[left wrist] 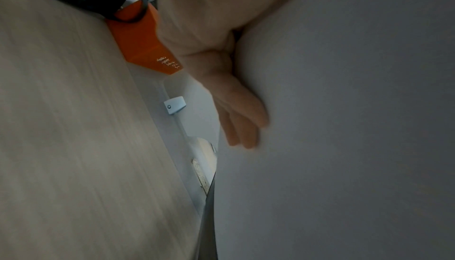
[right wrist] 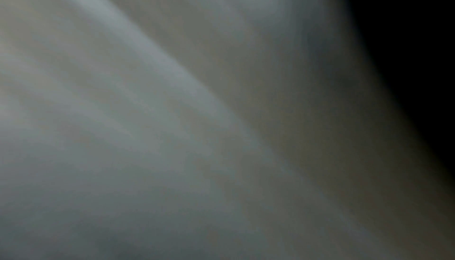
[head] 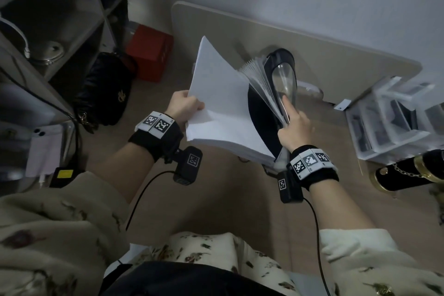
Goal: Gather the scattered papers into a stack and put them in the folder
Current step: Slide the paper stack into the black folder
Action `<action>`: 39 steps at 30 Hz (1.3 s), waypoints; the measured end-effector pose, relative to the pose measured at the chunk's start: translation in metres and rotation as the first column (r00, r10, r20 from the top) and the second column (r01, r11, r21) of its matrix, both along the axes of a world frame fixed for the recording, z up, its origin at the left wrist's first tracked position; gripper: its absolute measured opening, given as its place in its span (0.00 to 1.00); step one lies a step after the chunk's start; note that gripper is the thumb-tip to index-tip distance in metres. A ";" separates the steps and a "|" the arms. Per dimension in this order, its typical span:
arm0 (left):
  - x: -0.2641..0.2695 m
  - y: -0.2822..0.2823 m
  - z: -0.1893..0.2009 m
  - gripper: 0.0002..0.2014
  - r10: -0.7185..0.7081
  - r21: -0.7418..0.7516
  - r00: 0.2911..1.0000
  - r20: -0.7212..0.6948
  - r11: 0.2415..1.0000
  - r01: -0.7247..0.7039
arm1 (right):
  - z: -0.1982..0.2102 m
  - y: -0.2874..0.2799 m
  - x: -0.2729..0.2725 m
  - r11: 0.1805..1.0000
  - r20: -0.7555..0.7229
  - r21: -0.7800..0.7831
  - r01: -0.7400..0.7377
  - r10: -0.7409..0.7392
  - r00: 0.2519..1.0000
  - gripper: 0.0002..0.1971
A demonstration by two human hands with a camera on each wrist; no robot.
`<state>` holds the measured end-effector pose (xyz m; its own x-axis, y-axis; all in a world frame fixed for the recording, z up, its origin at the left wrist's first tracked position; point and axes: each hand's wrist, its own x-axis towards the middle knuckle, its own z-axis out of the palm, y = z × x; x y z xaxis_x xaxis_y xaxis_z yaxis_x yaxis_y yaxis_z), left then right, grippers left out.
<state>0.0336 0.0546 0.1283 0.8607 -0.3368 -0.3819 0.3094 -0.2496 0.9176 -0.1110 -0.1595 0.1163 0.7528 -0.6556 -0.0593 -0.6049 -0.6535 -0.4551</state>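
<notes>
A thick stack of white papers (head: 223,108) is held up in the air, its top sheets curling upward. My left hand (head: 189,108) grips its left edge, thumb on top; in the left wrist view the fingers (left wrist: 242,122) lie flat under the papers (left wrist: 344,127). A black folder (head: 264,113) with fanned clear sleeves (head: 263,79) stands open against the right side of the stack. My right hand (head: 292,122) grips the folder's sleeves and cover, index finger stretched along a clear sleeve. The right wrist view is a grey blur.
A red box (head: 150,51) and a black handbag (head: 105,89) sit on the wooden floor to the left, beside a shelf unit (head: 48,31). Clear plastic drawers (head: 394,115) and a black bag with a gold chain (head: 408,170) lie right. A beige board (head: 312,50) lies along the wall.
</notes>
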 end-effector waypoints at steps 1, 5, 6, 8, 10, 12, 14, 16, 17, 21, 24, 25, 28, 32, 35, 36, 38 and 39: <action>0.000 -0.001 0.000 0.11 0.000 0.004 1.000 0.001 1.000 0.000 | 0.000 -0.001 -0.001 1.000 -0.003 -0.001 0.001 -0.001 1.000 0.43; 0.000 -0.008 -0.001 0.10 -0.015 0.022 1.000 0.013 1.000 0.014 | -0.002 -0.002 -0.003 1.000 -0.001 -0.005 0.009 -0.009 1.000 0.44; 0.000 -0.010 0.000 0.10 -0.018 0.024 1.000 0.013 1.000 0.017 | -0.002 -0.002 -0.004 1.000 0.003 -0.005 0.010 -0.010 1.000 0.44; 0.000 -0.014 0.001 0.10 -0.021 0.022 1.000 0.019 1.000 0.020 | -0.003 -0.002 -0.005 1.000 0.013 -0.001 0.010 -0.010 1.000 0.44; -0.002 -0.019 0.003 0.10 -0.027 0.023 0.999 0.029 0.999 0.026 | -0.003 -0.003 -0.005 1.000 0.022 0.017 0.023 -0.023 0.999 0.45; -0.007 -0.024 0.004 0.10 -0.050 0.032 0.998 0.050 0.998 0.048 | -0.005 -0.003 -0.005 0.998 0.042 0.041 0.048 -0.050 0.998 0.44; -0.013 -0.029 0.004 0.11 -0.071 0.044 0.995 0.069 0.997 0.068 | -0.007 -0.002 -0.004 0.995 0.068 0.070 0.070 -0.075 0.995 0.44; -0.017 -0.034 0.004 0.13 -0.099 0.071 0.990 0.096 0.993 0.093 | -0.007 -0.001 -0.004 0.992 0.082 0.091 0.083 -0.090 0.993 0.43; -0.018 -0.037 0.002 0.15 -0.112 0.086 0.987 0.116 0.991 0.102 | -0.008 0.000 -0.004 0.991 0.089 0.100 0.090 -0.099 0.991 0.44; -0.026 -0.049 0.012 0.19 -0.169 0.164 0.969 0.180 0.977 0.140 | -0.008 0.004 -0.003 0.984 0.131 0.145 0.101 -0.121 0.984 0.44; -0.035 -0.058 0.025 0.16 -0.224 0.227 0.950 0.216 0.958 0.174 | -0.005 0.008 -0.002 0.976 0.181 0.198 0.090 -0.127 0.975 0.44; -0.037 -0.061 0.027 0.12 -0.237 0.245 0.946 0.222 0.952 0.181 | -0.004 0.009 -0.002 0.971 0.195 0.224 0.089 -0.134 0.972 0.44; -0.041 -0.071 0.031 0.06 -0.273 0.276 0.939 0.207 0.938 0.211 | -0.003 0.012 0.001 0.934 0.251 0.348 0.075 -0.170 0.953 0.42; -0.048 -0.085 0.034 0.02 -0.361 0.324 0.912 0.196 0.901 0.287 | -0.002 0.020 0.005 0.871 0.296 0.490 0.017 -0.185 0.937 0.40; -0.049 -0.091 0.029 0.10 -0.453 0.464 0.866 0.211 0.826 0.320 | -0.012 0.030 0.005 0.842 0.291 0.540 0.011 -0.198 0.936 0.41; -0.049 -0.092 0.027 0.12 -0.480 0.508 0.851 0.211 0.798 0.324 | -0.016 0.033 0.005 0.844 0.287 0.536 0.015 -0.199 0.937 0.42; -0.049 -0.092 0.022 0.14 -0.509 0.560 0.837 0.203 0.761 0.327 | -0.018 0.033 0.006 0.860 0.280 0.510 0.027 -0.195 0.940 0.42; -0.049 -0.092 0.019 0.15 -0.517 0.579 0.833 0.197 0.747 0.327 | -0.016 0.033 0.006 0.870 0.270 0.492 0.030 -0.185 0.945 0.42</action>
<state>-0.0158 -0.0378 0.1476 0.7772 -0.5374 -0.3275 -0.2339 -0.7298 0.6424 -0.1049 -0.1262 0.1004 0.7110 -0.6828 -0.1684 -0.4424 -0.2482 -0.8618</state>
